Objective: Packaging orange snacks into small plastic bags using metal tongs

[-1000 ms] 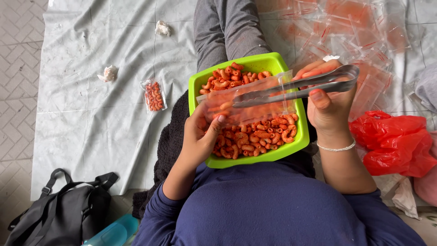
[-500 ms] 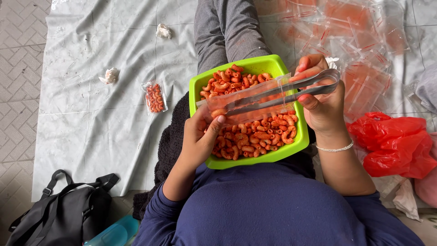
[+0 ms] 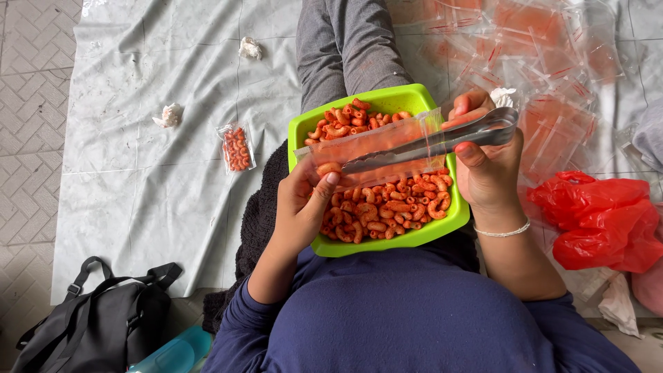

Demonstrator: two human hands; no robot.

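A lime-green square tub (image 3: 306, 130) full of orange-red curled snacks (image 3: 394, 207) rests on my lap. My left hand (image 3: 304, 207) holds one end of a long clear plastic pouch (image 3: 376, 146) stretched across the tub. My right hand (image 3: 487, 166) grips metal tongs (image 3: 442, 144) whose tips reach inside the pouch toward the left end, where one snack piece sits. The right hand's fingers also pinch the pouch's open end.
A pale sheet (image 3: 138, 173) covers the tiled floor. On it lie one filled small pouch (image 3: 237, 147), two crumpled tissues (image 3: 168, 115), a pile of filled clear pouches (image 3: 552, 83) at upper right and a red plastic bag (image 3: 601, 221). A black bag (image 3: 97, 324) sits lower left.
The tongs have slid deeper into the pouch toward my left hand, and my right hand has moved slightly left and lower with them.
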